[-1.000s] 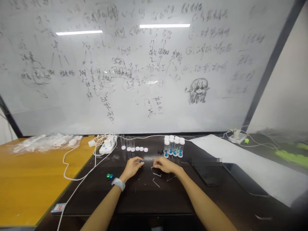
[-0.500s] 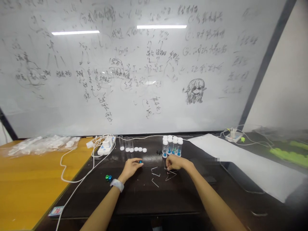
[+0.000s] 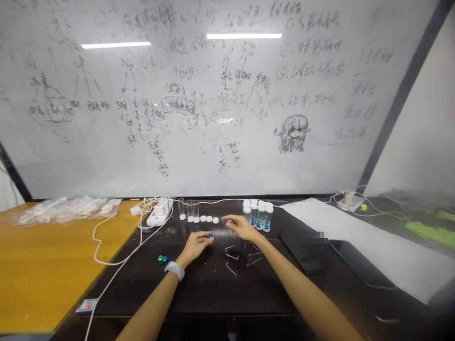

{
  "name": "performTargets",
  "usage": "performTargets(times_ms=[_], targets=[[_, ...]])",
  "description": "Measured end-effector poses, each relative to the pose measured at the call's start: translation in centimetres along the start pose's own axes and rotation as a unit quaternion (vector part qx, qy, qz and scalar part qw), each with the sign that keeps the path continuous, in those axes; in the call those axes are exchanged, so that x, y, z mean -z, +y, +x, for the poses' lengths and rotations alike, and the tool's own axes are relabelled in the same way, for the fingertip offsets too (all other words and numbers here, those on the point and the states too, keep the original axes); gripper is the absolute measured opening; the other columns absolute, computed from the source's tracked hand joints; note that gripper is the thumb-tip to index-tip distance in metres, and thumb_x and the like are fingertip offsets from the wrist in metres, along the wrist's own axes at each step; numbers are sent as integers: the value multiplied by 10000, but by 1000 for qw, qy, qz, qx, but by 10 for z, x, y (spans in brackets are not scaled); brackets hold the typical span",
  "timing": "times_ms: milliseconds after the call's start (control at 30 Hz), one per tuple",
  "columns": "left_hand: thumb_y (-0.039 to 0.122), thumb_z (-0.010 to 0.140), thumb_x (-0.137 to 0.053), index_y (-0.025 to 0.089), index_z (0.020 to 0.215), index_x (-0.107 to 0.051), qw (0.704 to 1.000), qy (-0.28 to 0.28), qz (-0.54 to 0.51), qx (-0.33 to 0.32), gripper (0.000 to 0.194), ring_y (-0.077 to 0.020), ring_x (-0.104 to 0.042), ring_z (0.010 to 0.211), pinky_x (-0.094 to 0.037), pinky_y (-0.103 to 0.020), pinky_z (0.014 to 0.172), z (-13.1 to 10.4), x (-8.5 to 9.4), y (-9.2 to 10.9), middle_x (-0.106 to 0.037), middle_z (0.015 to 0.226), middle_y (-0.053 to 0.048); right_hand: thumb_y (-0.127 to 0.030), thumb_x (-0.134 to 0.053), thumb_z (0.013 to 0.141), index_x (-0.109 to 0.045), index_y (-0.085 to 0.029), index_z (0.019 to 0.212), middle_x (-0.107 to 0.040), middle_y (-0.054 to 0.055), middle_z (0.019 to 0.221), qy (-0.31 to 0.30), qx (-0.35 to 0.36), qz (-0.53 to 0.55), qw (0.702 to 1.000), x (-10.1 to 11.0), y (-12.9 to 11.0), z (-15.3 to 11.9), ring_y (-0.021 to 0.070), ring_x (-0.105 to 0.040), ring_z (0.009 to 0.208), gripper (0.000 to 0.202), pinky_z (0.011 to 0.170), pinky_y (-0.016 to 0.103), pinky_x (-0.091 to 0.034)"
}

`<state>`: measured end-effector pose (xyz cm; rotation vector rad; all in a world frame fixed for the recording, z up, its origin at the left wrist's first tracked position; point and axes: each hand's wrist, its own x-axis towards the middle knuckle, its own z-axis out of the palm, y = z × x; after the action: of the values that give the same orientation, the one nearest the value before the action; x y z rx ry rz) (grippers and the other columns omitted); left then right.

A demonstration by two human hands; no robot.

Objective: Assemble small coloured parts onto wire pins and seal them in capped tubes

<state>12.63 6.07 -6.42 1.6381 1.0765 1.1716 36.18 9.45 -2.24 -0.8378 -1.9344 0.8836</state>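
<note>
My left hand, over the dark table, pinches a small shiny blue metal piece between thumb and fingertips. To its right and a little farther back, my right hand is closed in a pinch; a thin metal rod, apparently a hex key, shows faintly below its fingertips. Several bent hex keys lie in front of it. Another blue piece and a green piece rest together near my left wrist. Behind my right hand stands a group of clear capped tubes with blue pieces inside.
Clear tubes and white caps line the back left. Beside them sit a power strip and white cables. A phone lies at right near white paper. Plastic bags cover part of the yellow table.
My right hand has moved left and back from the hex keys, with a thin rod at its fingertips. My left hand still holds the blue piece. The view has shifted slightly.
</note>
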Motion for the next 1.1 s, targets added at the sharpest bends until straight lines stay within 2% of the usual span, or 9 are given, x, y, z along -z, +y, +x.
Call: performTargets(times_ms=[100, 200, 300, 433, 733, 1100], targets=[[410, 641, -809, 105, 1000, -738, 1000, 14, -2, 5, 476, -261, -718, 812, -544, -345, 778, -1, -1, 1, -760, 834, -127, -468, -594, 836, -685, -172, 928, -624, 10, 736, 27, 0, 70, 997, -19, -13, 12, 134, -548, 608, 323, 589, 254, -455], [395, 622, -824, 104, 952, -741, 1000, 10, -10, 12, 448, -254, -719, 780, -547, -340, 761, -1, -2, 0, -760, 805, -124, -500, -596, 829, -652, -176, 814, -613, -3, 677, 83, -14, 132, 988, -40, -13, 14, 124, -556, 562, 329, 560, 244, -467], [397, 635, -817, 112, 946, -742, 1000, -11, -22, 10, 428, -259, -718, 801, -547, -354, 782, -2, -3, 0, -765, 822, -124, -536, -616, 805, -629, -185, 822, -630, 3, 683, 128, -35, 193, 972, -57, -4, 9, 129, -582, 548, 352, 554, 258, -509], [404, 621, -826, 111, 955, -741, 999, -19, -33, 13, 452, -276, -714, 864, -549, -373, 816, -3, -6, 1, -765, 897, -140, -529, -666, 775, -642, -170, 875, -662, 34, 758, 168, -28, 234, 957, -72, 8, 3, 161, -657, 632, 374, 644, 319, -579], [403, 605, -836, 101, 931, -743, 1000, -13, -19, 21, 455, -286, -715, 857, -556, -385, 807, -6, -7, 7, -760, 902, -149, -581, -629, 791, -658, -159, 939, -685, 69, 797, 191, -12, 178, 965, -77, 16, 3, 189, -691, 652, 448, 679, 376, -614], [389, 621, -829, 118, 917, -741, 1000, -5, -27, 9, 411, -251, -715, 827, -560, -346, 783, -3, -8, 0, -753, 900, -127, -509, -586, 853, -660, -192, 988, -700, 64, 833, 168, 20, 129, 977, -73, -1, -6, 217, -707, 713, 353, 679, 373, -614]])
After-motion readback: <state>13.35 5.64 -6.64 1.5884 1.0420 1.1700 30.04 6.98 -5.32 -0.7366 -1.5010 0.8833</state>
